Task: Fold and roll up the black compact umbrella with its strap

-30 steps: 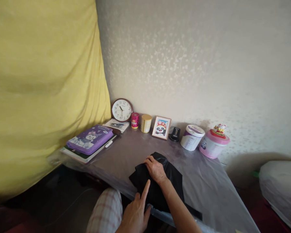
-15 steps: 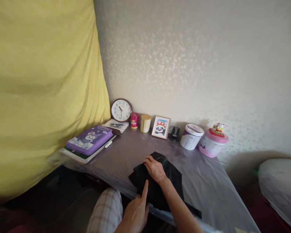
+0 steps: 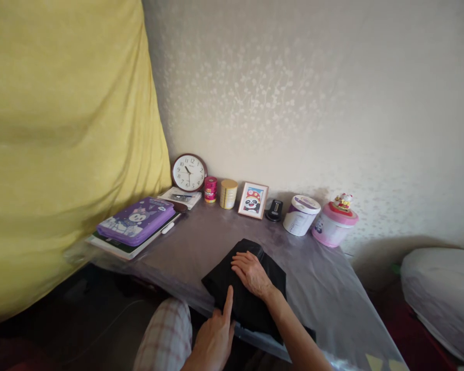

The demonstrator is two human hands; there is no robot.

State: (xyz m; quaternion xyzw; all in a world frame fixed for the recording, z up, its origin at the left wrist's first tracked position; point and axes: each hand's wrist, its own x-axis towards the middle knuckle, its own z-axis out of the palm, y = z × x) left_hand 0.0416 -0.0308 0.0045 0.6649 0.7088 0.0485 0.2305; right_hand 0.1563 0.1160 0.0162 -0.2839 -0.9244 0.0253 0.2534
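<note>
A black folded cloth (image 3: 220,275), smooth and slightly shiny, lies at the table's near edge, with a narrow dark end sticking out to the lower right. My right hand (image 3: 251,273) rests palm down on its upper part, fingers lying flat and close together. At the near left side of the cloth is my left hand (image 3: 216,330). Its index finger stretches forward over the fabric while the other fingers curl in at the edge, partly hidden. What kind of article the cloth is, I cannot tell.
The table (image 3: 317,288) has a plastic cover. Left are a purple case (image 3: 137,221) on books and a white marker (image 3: 167,228). Along the wall stand a clock (image 3: 189,172), pink can (image 3: 210,189), yellow-lidded can (image 3: 228,195), panda picture (image 3: 252,200), black object (image 3: 274,210) and two tubs (image 3: 300,216).
My right hand has flattened and its fingers have straightened on the cloth. The raised fold at the cloth's left side now lies smoother. The view has shifted slightly.
</note>
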